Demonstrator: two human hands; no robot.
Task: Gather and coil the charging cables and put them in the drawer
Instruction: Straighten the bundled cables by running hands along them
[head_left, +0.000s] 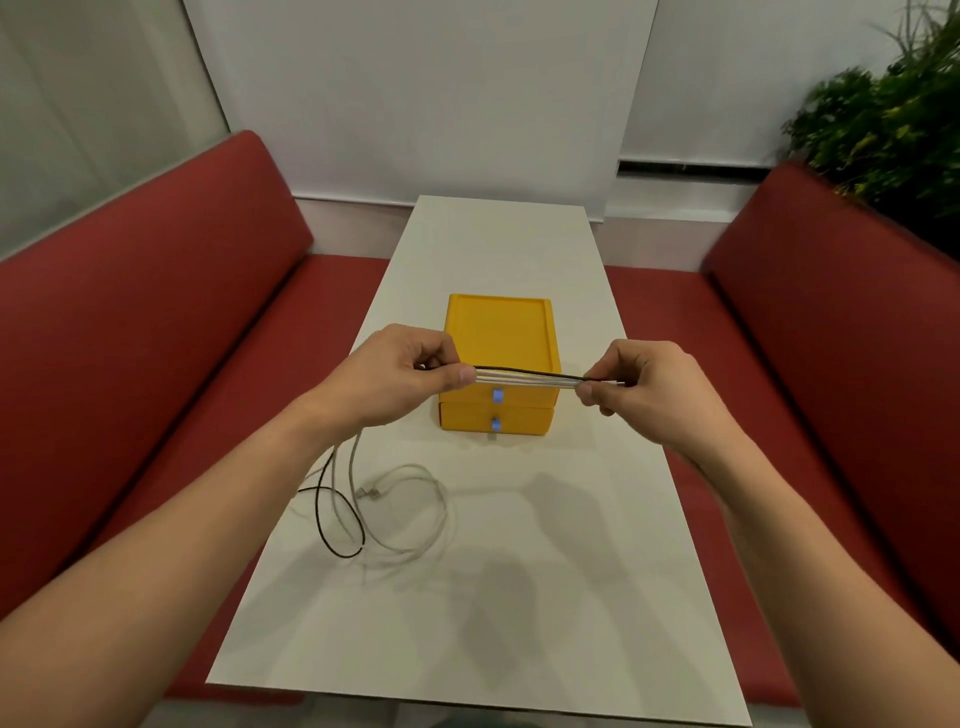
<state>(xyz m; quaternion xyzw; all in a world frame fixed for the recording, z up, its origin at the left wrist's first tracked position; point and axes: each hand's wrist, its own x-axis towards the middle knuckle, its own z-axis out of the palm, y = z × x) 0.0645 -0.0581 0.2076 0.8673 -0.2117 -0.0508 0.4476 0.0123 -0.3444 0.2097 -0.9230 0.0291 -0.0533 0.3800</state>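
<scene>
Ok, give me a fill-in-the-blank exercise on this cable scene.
1. The left hand and right hand pinch a taut bundle of charging cables before a ____ drawer box.
2. Slack cable loops trail onto the white table from the ____ hand.
3. Both drawers are ____.
Missing: yellow; left; closed.

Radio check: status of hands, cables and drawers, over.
Left hand and right hand each pinch the cables, bundle taut between them. Loose lengths trail onto the table, uncoiled. Yellow drawer unit behind, both drawers shut.
</scene>
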